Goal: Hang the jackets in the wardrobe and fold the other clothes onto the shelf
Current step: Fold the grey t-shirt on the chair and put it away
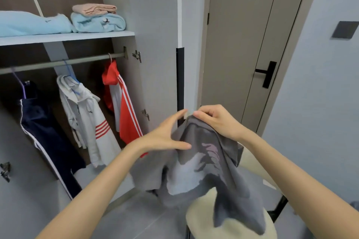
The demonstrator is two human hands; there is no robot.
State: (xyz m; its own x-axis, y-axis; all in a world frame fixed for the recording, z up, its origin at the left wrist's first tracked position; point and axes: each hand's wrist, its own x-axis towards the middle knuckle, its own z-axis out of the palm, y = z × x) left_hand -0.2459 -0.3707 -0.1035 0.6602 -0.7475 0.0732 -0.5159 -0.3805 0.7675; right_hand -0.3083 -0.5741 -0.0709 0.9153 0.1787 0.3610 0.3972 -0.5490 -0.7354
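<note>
The grey garment point(204, 170) hangs bunched in the middle of the view. Its top edge is pinched in the fingers point(198, 114) of the right hand point(217, 120), which are curled tight on the cloth. The left hand point(165, 137), at 9 o'clock of that pinch, has its fingers straight and spread, with the thumb lying on the fabric and gripping nothing. The lower end of the garment trails at 5 o'clock and appears to drape over the cream stool point(204, 219).

The main risk is that 1 small pinch carries the whole weight. If those fingers loosen while the left hand hunts for a second corner, the cloth is likely to slide off the stool to the floor. The garment is also twisted, with its print half turned inward, so a fold started from here would probably come out lopsided unless the shoulders are found and spread first. The round stool gives a poor surface for flattening.

The shelf point(68, 38) sits high at 10 o'clock. It already carries a long blue bundle point(33, 23) and a folded blue piece point(99, 22) with a pink piece point(95, 8) on top. Adding a third layer to that pile could tip it, and a loose fold lifted that high could fall open.

3 jackets, navy point(44, 132), white point(87, 118) and red point(124, 106), hang on the rail point(64, 62).
</note>
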